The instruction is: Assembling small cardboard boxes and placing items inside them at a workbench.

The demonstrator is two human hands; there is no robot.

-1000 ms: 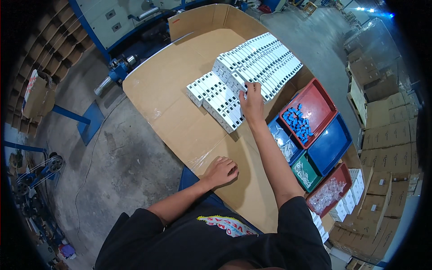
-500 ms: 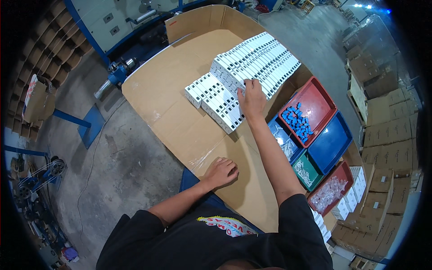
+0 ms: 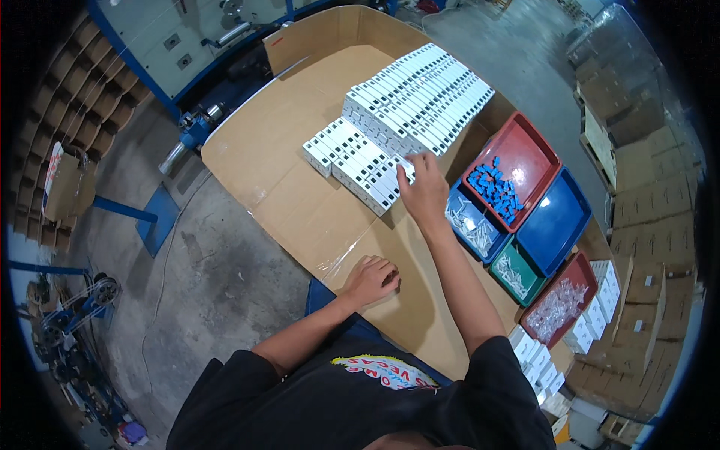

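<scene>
White rectangular blocks with small black squares stand in close rows, a tall stack [image 3: 420,97] at the back and a lower stack [image 3: 352,161] in front. My right hand [image 3: 426,191] is at the right end of the lower stack. Its thumb and fingers are bent around the end of a white block there; the hand partly hides the contact. My left hand [image 3: 370,280] rests on the cardboard near the front edge, fingers loosely curled and nothing visible in them.
Cardboard [image 3: 277,150] with a raised back wall covers the table. At right sit a red tray [image 3: 529,146] with blue pieces, a blue tray [image 3: 555,221], a green tray [image 3: 529,279] with white pieces and a red tray [image 3: 585,270] of clear parts. White boxes [image 3: 536,360] stand nearby.
My right hand has drawn back from the tall stack's front edge to the right end of the lower stack. The view has shifted slightly; my left hand stays resting.
</scene>
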